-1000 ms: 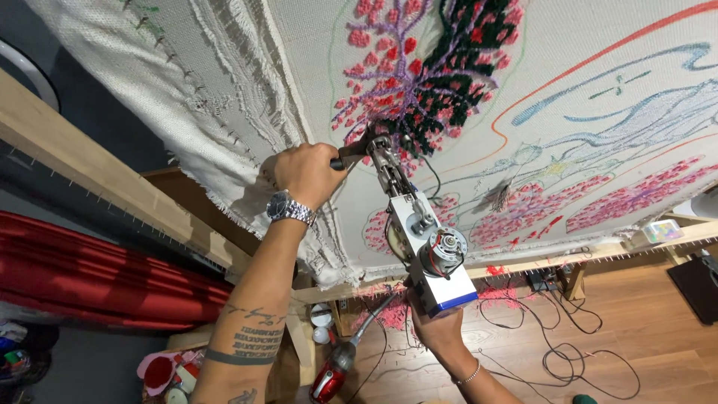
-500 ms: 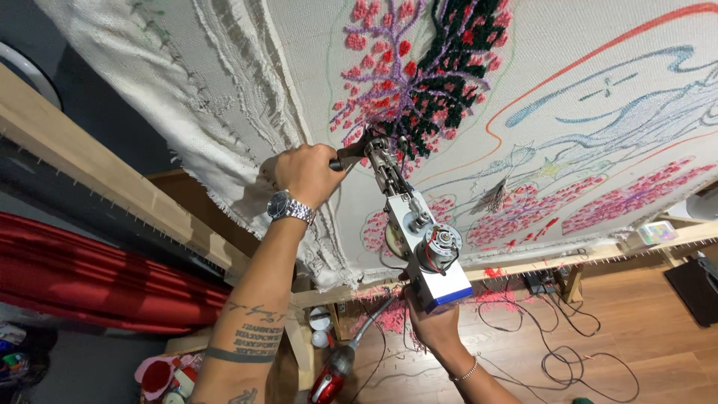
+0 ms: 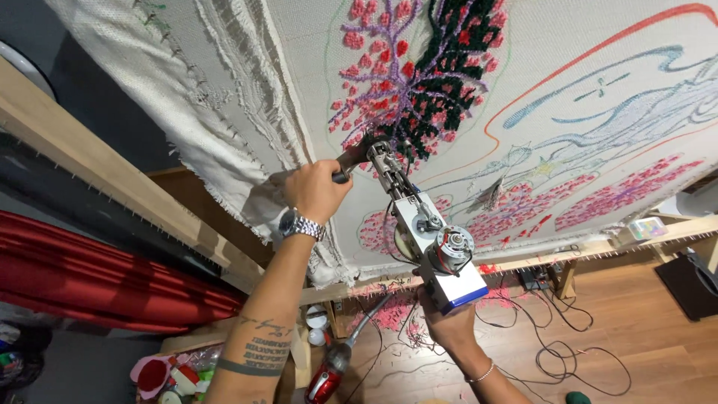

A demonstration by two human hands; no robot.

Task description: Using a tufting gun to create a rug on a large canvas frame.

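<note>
Head view looks along a big cloth (image 3: 568, 67) stretched on a wooden frame (image 3: 112, 179). A tufting gun (image 3: 422, 224) sits near the middle of the picture, with its tip pressed against the cloth at about 11 o'clock from its body. The left hand (image 3: 318, 191) is closed tight around the gun's dark front handle, at about 9 o'clock from the gun. A silver watch (image 3: 301, 224) sits on that wrist, and the arm below has dark tattoo marks. The right hand (image 3: 449, 325) is at 6 o'clock from the gun, wrapped around the bottom grip under the white and blue box part. A thin bracelet (image 3: 485, 372) is on that wrist.

On the cloth, just above the gun's tip at 12 o'clock, there is a fuzzy patch of pink, purple, black and red yarn (image 3: 407, 82) (it looks like a tree with little blobs). More pink fuzzy spots (image 3: 598, 202) are at 3 o'clock from the gun. Thin drawn lines in blue, red and orange cross the bare cloth at 2 o'clock.

Down at 5 o'clock, black cords (image 3: 568, 352) lie in loops on the wooden floor (image 3: 643, 329). A red tool (image 3: 325, 378) lies at 7 o'clock. Red cloth (image 3: 82, 277) hangs at 9 o'clock, under the frame.
</note>
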